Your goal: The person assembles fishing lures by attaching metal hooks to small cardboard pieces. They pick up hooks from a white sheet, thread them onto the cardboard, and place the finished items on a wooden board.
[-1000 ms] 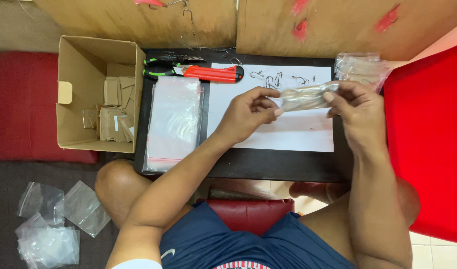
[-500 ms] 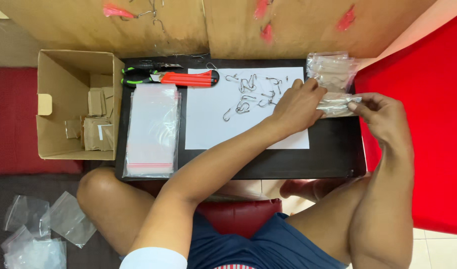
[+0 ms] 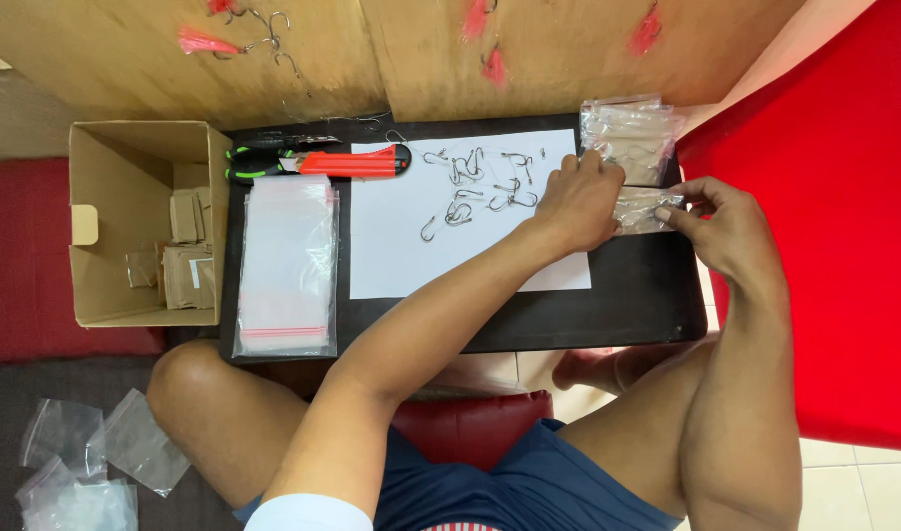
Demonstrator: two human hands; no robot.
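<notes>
Both hands hold one small clear plastic bag (image 3: 642, 208) over the right end of the black table (image 3: 627, 305). My left hand (image 3: 578, 202) pinches its left end and my right hand (image 3: 721, 221) pinches its right end. Just behind the bag lies a pile of filled clear bags (image 3: 627, 133). Several loose metal hooks (image 3: 475, 187) are scattered on a white sheet of paper (image 3: 421, 251) to the left of my left hand.
A stack of empty zip bags (image 3: 286, 265) lies at the table's left end. Pliers (image 3: 268, 157) and a red utility knife (image 3: 357, 160) lie behind it. A cardboard box (image 3: 141, 221) with small brown packets stands left of the table. Loose bags (image 3: 77, 462) lie on the floor; a red surface (image 3: 824, 246) sits right.
Both hands have carried the small bag to the right and down toward the table's right end, close to the pile of filled bags. The hooks on the paper have come into view.
</notes>
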